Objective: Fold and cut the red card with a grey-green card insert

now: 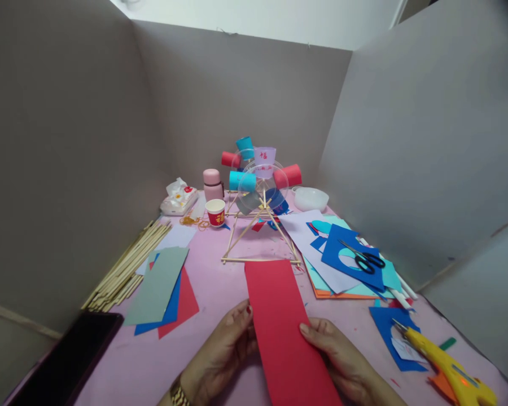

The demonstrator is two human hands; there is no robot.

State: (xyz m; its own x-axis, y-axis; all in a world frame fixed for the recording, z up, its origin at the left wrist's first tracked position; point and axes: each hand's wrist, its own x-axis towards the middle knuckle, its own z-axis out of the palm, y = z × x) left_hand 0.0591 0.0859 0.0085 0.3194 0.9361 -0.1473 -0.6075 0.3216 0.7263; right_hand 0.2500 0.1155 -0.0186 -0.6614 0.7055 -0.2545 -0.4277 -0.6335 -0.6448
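Observation:
A long strip of red paper (281, 316) lies between my two hands at the front of the table. My left hand (232, 335) grips its left edge, the fingers curled behind the sheet. On the right edge, the thumb of my right hand (330, 344) presses on the front, with the other fingers hidden beneath. Just beyond the paper's far end stands a frame of wooden sticks (260, 260). It carries a wheel with clear plastic discs (263, 189) and coloured paper cups, among them a lilac cup (265, 160) and a red cup (288, 176).
Left are grey paper (158, 287), wooden sticks (127, 268) and a black phone-like slab (70, 358). Behind stand a paper cup (215, 213), pink flask (213, 183) and white bowl (311, 199). Right lie scissors (366, 260) on blue paper and a yellow glue gun (449, 366). Grey panels enclose the table.

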